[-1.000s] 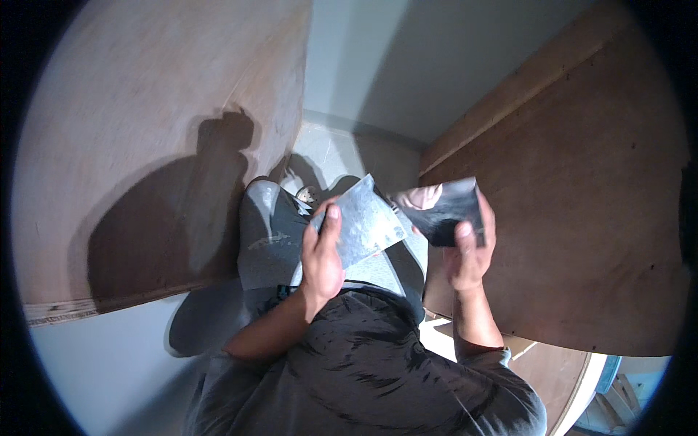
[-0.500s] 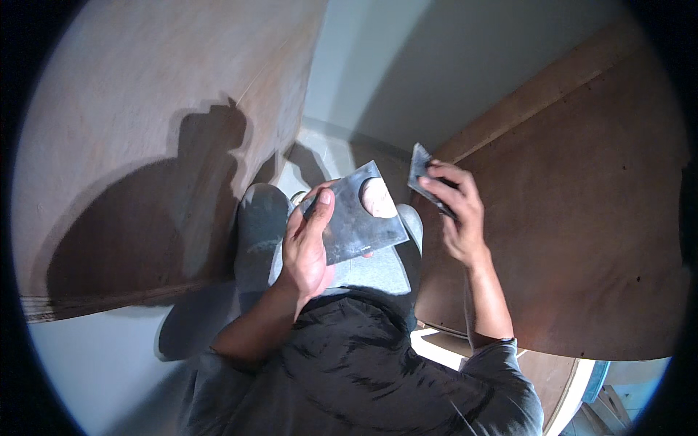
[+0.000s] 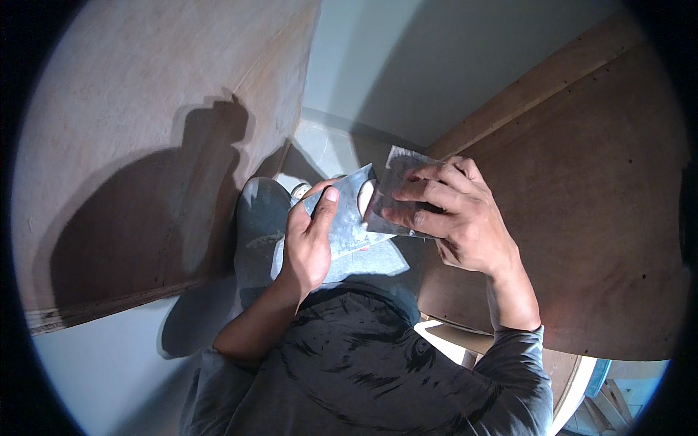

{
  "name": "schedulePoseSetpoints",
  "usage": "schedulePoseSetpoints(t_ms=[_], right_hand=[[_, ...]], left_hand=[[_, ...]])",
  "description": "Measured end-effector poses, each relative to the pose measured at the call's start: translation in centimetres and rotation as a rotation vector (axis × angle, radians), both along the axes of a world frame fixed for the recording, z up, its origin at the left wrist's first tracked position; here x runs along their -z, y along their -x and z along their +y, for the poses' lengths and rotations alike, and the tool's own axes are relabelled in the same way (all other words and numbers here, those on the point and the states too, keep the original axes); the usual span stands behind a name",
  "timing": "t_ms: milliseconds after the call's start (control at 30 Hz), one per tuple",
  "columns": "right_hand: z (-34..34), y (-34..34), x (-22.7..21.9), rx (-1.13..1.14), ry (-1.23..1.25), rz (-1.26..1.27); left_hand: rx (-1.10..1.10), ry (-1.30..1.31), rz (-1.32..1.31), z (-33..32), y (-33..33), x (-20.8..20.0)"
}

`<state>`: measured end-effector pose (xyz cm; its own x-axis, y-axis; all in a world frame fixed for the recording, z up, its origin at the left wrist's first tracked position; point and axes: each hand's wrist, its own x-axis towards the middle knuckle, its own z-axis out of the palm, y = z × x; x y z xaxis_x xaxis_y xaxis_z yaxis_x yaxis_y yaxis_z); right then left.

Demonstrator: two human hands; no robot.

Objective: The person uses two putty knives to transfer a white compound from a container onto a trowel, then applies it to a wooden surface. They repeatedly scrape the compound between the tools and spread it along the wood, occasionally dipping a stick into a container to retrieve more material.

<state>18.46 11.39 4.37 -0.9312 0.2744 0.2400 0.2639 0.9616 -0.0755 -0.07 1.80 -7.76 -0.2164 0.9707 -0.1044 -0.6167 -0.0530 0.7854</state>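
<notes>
Holding two thin flat plates above the lap (image 3: pixel 374 267), between the hands. The right plate (image 3: pixel 400 164) overlaps, as viewed, the right part of the left plate (image 3: pixel 343 224). A pale lump (image 3: pixel 366 198), paste-like, shows on the left plate, partly hidden behind the right plate's left edge. Contact between right plate and lump: cannot tell.

Step in hand (judged): working the lump with one plate against the other. Next move (judged) calls for a steady, level left plate and a controlled angle on the right one, so the lump does not slip off.

Left hand (image 3: pixel 307 245): closed to its plate's thickness, thumb along the upper face, fingers mostly hidden underneath. Right hand (image 3: pixel 471 211): fingers spread over the upper face of its plate, thumb out of sight; grip appears firm.

Surroundings: wooden board (image 3: pixel 131 87) to the left, wooden panel (image 3: pixel 574 211) to the right, grey wall (image 3: pixel 443 65) on the far side.
</notes>
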Motion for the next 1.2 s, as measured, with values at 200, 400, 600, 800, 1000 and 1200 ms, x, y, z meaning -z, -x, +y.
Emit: schedulePoseSetpoints(t_ms=[200,400,600,800,1000,1200], right_hand=[[-0.2,0.2,0.3,-0.011,0.017,0.002],[-0.3,-0.1,0.5,-0.025,0.032,0.004],[-0.3,-0.2,0.4,-0.035,0.047,0.0],[0.1,-0.5,1.3,-0.038,0.07,0.02],[0.9,-2.4,3.0,-0.023,0.283,0.183],[-1.0,-0.4,11.6,-0.073,0.456,0.951]], left_hand=[[0.008,0.012,0.021,0.1,-0.4,0.1],[0.008,0.02,0.051,0.2,-0.7,0.2],[-0.027,0.023,0.11,0.6,-1.1,0.9],[0.006,-0.008,0.087,0.8,-0.9,0.9],[0.074,0.026,-0.147,0.9,-0.7,0.6],[0.204,-0.098,-0.577,1.7,-2.1,0.1]])
